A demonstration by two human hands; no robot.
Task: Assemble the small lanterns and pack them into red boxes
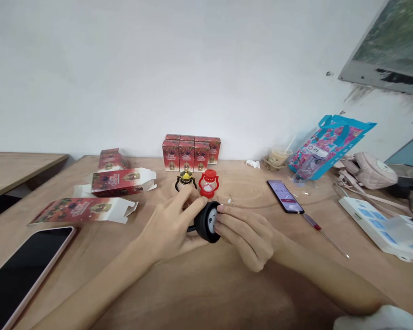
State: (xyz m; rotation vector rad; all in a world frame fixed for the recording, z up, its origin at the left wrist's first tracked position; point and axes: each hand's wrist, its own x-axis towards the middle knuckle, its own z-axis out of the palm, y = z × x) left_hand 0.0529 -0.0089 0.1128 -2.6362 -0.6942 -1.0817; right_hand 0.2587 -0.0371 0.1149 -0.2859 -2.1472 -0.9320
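My left hand (172,224) is wrapped round a black mini lantern (201,222), which lies tilted on its side with its round base facing right. A thin black handle shows under the fingers. Set in the base is a white round plate (212,220) with small dark openings. The fingers of my right hand (246,231) are pressed together on this plate and the base's rim. Just beyond my hands stand a red mini lantern (209,183) and a black mini lantern with a yellow top (186,178), partly hidden by my left hand.
Red printed boxes (186,156) stand stacked by the wall. Opened boxes (115,181) lie at left, near a large phone (24,270). At right are a smaller phone (285,196), a screwdriver (325,236), a power strip (382,231), a drink cup (277,156) and a floral bag (330,142). Screws (231,200) lie mid-table.
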